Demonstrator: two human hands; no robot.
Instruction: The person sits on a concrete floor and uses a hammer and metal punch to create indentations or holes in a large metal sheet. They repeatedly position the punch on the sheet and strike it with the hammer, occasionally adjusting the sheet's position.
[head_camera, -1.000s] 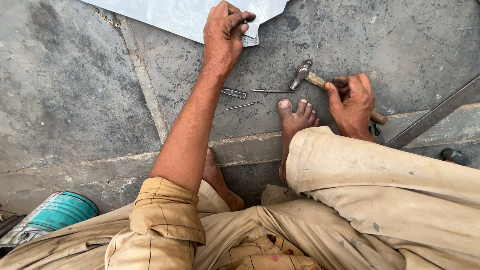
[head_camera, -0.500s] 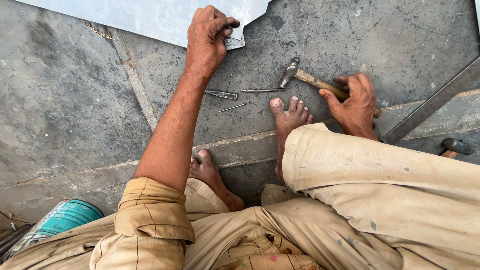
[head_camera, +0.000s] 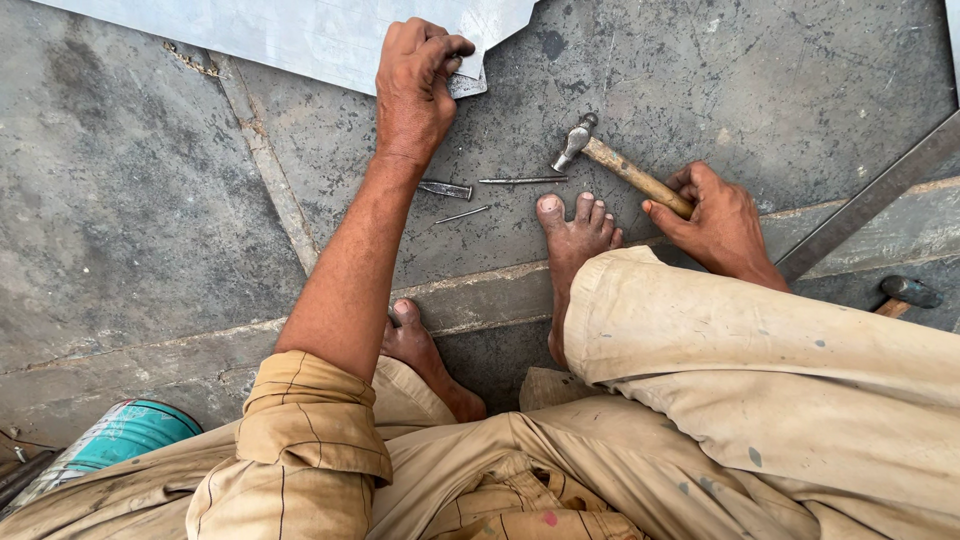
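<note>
The left hand (head_camera: 415, 85) pinches the metal sheet (head_camera: 300, 35) corner at twelve o'clock; the right hand (head_camera: 720, 220) closes on the hammer (head_camera: 625, 170) handle at two o'clock. The sheet's cut edge, seemingly sharp, could nick fingers or the bare foot (head_camera: 570, 240).

The person squats low, knees drawn up, both bare feet flat on the ground. The left arm stretches straight forward, forearm bare below a rolled tan sleeve, and the left hand (head_camera: 418, 85) is curled into a tight fist-like pinch, fingers folded under and thumb pressed against them, knuckles up. The right arm passes behind the raised right knee; the right hand (head_camera: 715, 218) rests low, palm down, fingers wrapped loosely in a closed grasp, thumb pointing forward and toward the left.
</note>
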